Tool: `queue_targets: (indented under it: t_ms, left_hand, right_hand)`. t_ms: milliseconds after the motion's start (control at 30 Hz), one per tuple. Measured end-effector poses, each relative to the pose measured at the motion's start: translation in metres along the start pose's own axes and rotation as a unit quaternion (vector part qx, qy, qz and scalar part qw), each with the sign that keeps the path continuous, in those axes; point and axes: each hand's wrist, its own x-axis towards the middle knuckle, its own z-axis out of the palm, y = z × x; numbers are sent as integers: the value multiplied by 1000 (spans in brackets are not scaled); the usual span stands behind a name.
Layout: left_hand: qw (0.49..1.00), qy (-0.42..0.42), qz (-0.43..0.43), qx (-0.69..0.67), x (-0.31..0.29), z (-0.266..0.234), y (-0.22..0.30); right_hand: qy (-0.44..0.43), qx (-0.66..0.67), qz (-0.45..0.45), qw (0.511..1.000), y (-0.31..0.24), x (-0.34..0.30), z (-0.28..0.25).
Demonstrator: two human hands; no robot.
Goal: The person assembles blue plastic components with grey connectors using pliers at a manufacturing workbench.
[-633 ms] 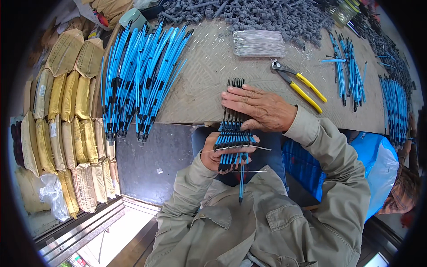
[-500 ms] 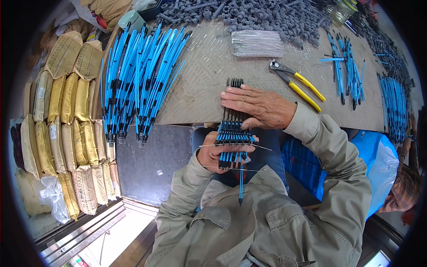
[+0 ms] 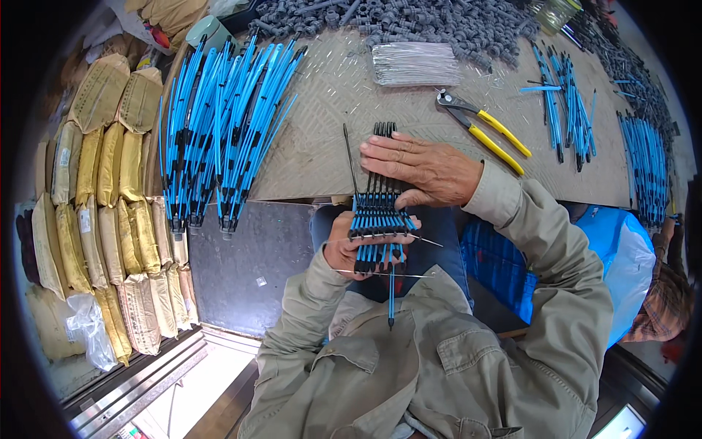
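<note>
A row of blue-and-black umbrella ribs (image 3: 374,222) is gripped from behind by my left hand (image 3: 341,253), its fingers wrapped round them and partly hidden. Two thin metal wires cross the row, one (image 3: 431,241) at its middle and one (image 3: 409,276) lower down. My right hand (image 3: 428,172) lies over the upper black parts of the ribs, fingers stretched out side by side, thumb lower on the row. Apart from the others, one black rib arm (image 3: 349,157) slants up at the left. A single rib end (image 3: 391,300) hangs below toward my jacket.
Bundled blue ribs (image 3: 223,132) lie on the table's left, more (image 3: 574,110) at right. Yellow-handled pincers (image 3: 486,132) and a stack of metal wires (image 3: 415,64) lie before a heap of grey plastic parts (image 3: 431,25). Brown packages (image 3: 102,183) are stacked at far left.
One black rib arm now stands out to the left of the row, where none stuck out before. Both hands keep nearly the same hold; the whole view has shifted slightly.
</note>
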Motion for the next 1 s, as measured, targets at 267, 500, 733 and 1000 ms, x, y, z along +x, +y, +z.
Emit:
queue_targets:
  t_ms: [267,500,733,1000]
  left_hand:
    - [996,-22,84,19,4,-4,-4]
    - [998,1,60,-9,-4,-6,-9]
    - [984,-66,146,84,1,-20,-4]
    - [986,-161,43,1,1,-26,0]
  right_hand:
    - [-14,-132,84,988,-6,-34,-7]
    - [47,-17,70,996,-8,-24,1]
    - [18,33,23,999,0,-1,0]
    - [6,-3,7,1000,2,6,5]
